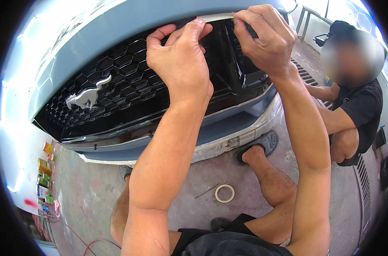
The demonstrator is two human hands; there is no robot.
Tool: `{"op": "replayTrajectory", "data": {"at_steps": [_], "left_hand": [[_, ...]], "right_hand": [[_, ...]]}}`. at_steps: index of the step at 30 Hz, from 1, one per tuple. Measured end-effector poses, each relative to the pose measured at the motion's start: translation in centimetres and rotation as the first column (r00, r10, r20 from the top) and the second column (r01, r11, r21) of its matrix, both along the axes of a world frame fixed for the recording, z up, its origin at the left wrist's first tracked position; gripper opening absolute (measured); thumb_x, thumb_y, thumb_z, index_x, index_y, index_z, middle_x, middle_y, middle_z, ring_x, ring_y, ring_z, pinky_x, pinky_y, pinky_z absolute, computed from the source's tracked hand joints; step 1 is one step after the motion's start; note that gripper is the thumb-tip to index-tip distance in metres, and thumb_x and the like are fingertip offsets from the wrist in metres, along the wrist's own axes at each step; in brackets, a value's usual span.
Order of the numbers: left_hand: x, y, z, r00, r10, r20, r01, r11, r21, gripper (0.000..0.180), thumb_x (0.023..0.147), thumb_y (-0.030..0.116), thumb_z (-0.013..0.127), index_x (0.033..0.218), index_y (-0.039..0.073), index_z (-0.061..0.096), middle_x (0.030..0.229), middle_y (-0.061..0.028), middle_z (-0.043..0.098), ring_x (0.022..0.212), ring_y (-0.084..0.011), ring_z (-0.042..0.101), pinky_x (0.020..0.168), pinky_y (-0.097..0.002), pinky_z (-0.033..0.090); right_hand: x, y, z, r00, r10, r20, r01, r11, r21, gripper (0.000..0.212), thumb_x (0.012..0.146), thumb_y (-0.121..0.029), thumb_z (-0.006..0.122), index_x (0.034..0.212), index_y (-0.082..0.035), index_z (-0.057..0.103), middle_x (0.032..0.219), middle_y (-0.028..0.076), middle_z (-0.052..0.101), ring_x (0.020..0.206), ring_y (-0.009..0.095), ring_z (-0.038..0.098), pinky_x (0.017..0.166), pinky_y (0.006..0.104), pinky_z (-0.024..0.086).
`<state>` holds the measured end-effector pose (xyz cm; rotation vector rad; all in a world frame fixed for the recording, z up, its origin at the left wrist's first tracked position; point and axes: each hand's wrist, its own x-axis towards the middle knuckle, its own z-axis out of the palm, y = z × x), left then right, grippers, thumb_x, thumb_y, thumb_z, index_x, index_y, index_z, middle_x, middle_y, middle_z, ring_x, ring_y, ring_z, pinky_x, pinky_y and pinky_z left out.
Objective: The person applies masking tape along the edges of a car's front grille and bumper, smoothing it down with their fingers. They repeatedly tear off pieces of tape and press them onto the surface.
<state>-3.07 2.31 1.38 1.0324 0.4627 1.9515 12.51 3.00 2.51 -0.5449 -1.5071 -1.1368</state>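
A pale strip of masking tape (pixel 218 17) runs along the upper edge of the black front grille (pixel 132 77), where it meets the grey-blue bodywork (pixel 95 32). My left hand (pixel 181 59) is closed at the strip's left end, thumb on the tape, other fingers curled against the grille. At the strip's right end, my right hand (pixel 266 40) pinches the tape between thumb and forefinger. A silver horse emblem (pixel 88 94) sits on the honeycomb mesh left of my hands. Glossy black film or sheeting (pixel 219 59) covers the grille's right part.
On the floor between my feet lie a masking tape roll (pixel 216 194) and a thin rod-like tool (pixel 206 190). A co-worker (pixel 356 106) in dark clothes squats at the right. Several cans (pixel 43 166) line the left wall near a red hose (pixel 89 245). Paper masking (pixel 219 147) edges the lower bumper.
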Motion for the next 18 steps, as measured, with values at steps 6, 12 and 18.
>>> {"op": "replayTrajectory", "data": {"at_steps": [6, 12, 18], "left_hand": [[0.1, 0.2, 0.0, 1.0, -0.02, -0.003, 0.02, 1.0, 0.021, 0.044, 0.087, 0.0, 0.075, 0.116, -0.003, 0.043, 0.085, -0.0194, 0.075, 0.078, -0.0166, 0.072, 0.057, -0.023, 0.045], [-0.2, -0.1, 0.0, 1.0, -0.016, -0.016, 0.016, 1.0, 0.005, 0.041, 0.084, 0.0, 0.079, 0.111, -0.002, 0.048, 0.093, -0.0124, 0.071, 0.085, -0.021, 0.076, 0.061, -0.0246, 0.045], [-0.2, 0.0, 0.0, 1.0, -0.011, -0.028, 0.011, 1.0, -0.018, 0.041, 0.084, 0.004, 0.079, 0.111, 0.0, 0.048, 0.095, -0.0137, 0.073, 0.086, -0.021, 0.076, 0.061, -0.0256, 0.044]], "right_hand": [[0.5, 0.9, 0.4, 0.999, 0.021, 0.033, -0.024, 0.994, 0.107, 0.011, 0.07, 0.001, 0.075, 0.078, -0.004, 0.069, 0.077, 0.009, 0.063, 0.065, 0.027, 0.064, 0.059, 0.0376, 0.053], [0.8, 1.2, 0.0, 0.998, -0.012, 0.06, 0.011, 1.0, 0.021, 0.018, 0.073, -0.001, 0.082, 0.089, -0.007, 0.075, 0.084, 0.004, 0.069, 0.072, 0.02, 0.067, 0.066, 0.0301, 0.054], [1.0, 1.1, 0.0, 0.997, -0.022, 0.076, 0.019, 0.999, 0.037, 0.019, 0.073, -0.001, 0.083, 0.088, -0.007, 0.075, 0.084, 0.005, 0.068, 0.071, 0.021, 0.066, 0.065, 0.0301, 0.054]]}}
